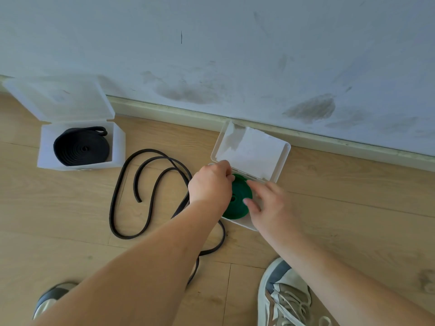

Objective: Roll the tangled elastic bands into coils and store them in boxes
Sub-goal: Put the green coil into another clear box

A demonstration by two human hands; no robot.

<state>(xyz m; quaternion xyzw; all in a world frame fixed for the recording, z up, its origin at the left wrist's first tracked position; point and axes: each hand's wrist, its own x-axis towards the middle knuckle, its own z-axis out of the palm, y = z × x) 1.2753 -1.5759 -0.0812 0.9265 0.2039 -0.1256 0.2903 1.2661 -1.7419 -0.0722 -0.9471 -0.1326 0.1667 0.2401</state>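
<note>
Left hand (210,184) covering half the green coil (240,194), probably pinching its rim; right hand (270,208) pressing it flat-fingered into box (246,223).

At centre frame, the left hand (210,182) grips a green coil (240,201) inside an open clear box (244,224); the right hand (267,204) rests on it.

No text, number, label or brand can be read in this view. The white sheet (256,149) inside the raised lid of the clear box (244,224), just off centre toward three o'clock, shows plain white — no print can be made out on it. The shoe (286,300) at five o'clock carries no mark clear enough to read.
</note>
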